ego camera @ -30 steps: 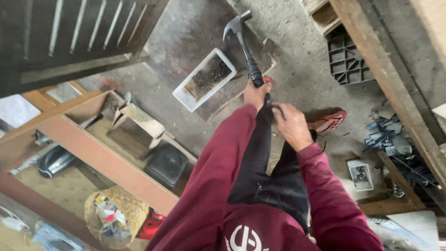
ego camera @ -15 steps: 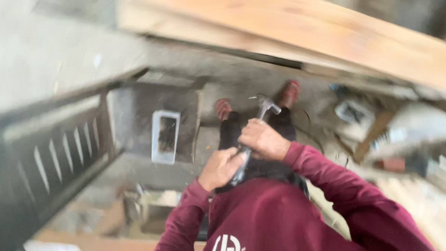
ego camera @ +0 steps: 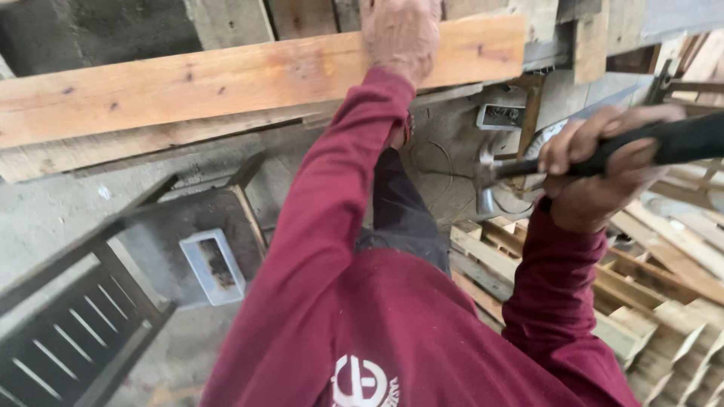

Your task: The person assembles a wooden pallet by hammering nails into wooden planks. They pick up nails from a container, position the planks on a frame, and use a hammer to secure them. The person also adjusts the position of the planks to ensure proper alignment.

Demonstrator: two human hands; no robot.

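Hammer [ego camera: 528,169] sits clamped in the right hand [ego camera: 596,173], fingers wrapped round its black grip, steel head jutting left of the fist over the wooden pallets [ego camera: 603,301]. Its handle runs off the right edge, cut from view. Left hand [ego camera: 400,34] presses flat on the wooden plank [ego camera: 188,87] overhead; its fingertips are cropped by the top edge. Maroon sleeves hide most of the floor below.

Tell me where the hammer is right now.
The black-handled steel hammer is on the right of the head view, gripped by the right hand, its head above the wooden pallets.
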